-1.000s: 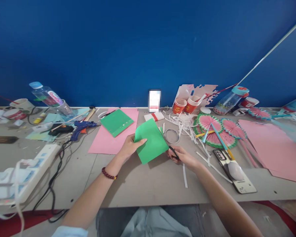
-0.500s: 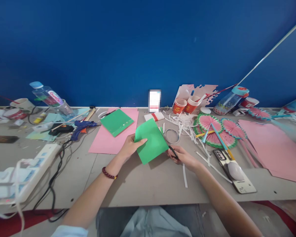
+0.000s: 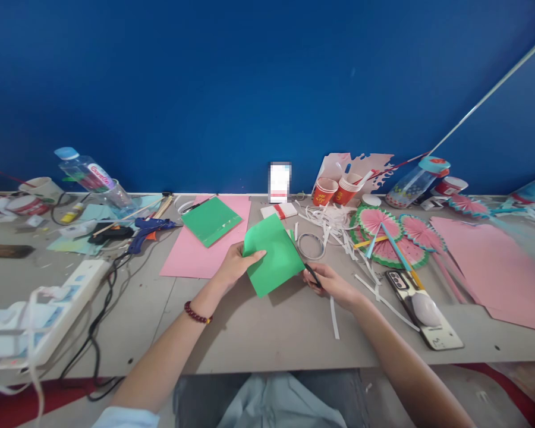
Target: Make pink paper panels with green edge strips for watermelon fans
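My left hand pinches the left edge of a green paper sheet and holds it tilted just above the grey table. My right hand is closed on the black handles of a pair of scissors, whose blades meet the sheet's right edge. A beaded bracelet sits on my left wrist. A loose white paper strip lies below my right hand.
Pink paper with a second green sheet lies behind my left hand. Paper fans, red cups, a phone and large pink paper are right; a glue gun, bottle and power strip left.
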Demonstrator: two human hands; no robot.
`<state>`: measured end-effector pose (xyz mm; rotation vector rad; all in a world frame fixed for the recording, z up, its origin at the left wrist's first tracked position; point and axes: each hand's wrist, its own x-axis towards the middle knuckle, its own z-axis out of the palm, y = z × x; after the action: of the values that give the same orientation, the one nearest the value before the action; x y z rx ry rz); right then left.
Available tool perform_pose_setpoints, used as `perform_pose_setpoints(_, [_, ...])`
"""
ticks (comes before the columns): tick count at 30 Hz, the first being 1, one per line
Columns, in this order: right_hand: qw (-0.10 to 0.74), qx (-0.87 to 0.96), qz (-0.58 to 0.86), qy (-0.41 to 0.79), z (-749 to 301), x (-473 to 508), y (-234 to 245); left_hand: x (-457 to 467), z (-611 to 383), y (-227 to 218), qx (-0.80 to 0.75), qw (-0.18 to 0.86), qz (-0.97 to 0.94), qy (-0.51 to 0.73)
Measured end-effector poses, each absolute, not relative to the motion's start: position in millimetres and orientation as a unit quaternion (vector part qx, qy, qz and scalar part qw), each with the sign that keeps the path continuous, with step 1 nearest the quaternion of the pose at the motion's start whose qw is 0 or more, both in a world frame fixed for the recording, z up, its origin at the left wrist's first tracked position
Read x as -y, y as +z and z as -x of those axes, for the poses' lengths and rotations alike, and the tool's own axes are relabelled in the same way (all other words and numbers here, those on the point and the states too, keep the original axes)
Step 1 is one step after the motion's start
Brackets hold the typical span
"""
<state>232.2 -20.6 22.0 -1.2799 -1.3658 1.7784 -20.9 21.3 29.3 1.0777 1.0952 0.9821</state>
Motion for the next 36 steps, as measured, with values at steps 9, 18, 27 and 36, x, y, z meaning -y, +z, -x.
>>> perform_pose_setpoints(9, [0.267,0.511,0.494,0.651,-230.6,21.6,25.0,-21.4,19.3,30.7,-0.464,0.622,-0.457,0.434])
perform_pose_setpoints(18, [0.273,0.502,0.488,0.66,-232.1,20.1,19.9,-20.9,19.0,31.9,-0.471,0.623,-0.456,0.427])
perform_pose_setpoints(27, [0.277,0.505,0.472,0.667,-232.4,19.5,20.2,-19.1,18.3,27.9,-0.456,0.636,-0.47,0.408])
perform_pose_setpoints(36, [0.275,0.497,0.474,0.673,-232.3,20.4,20.6,-16.3,15.2,31.7,-0.456,0.643,-0.472,0.396])
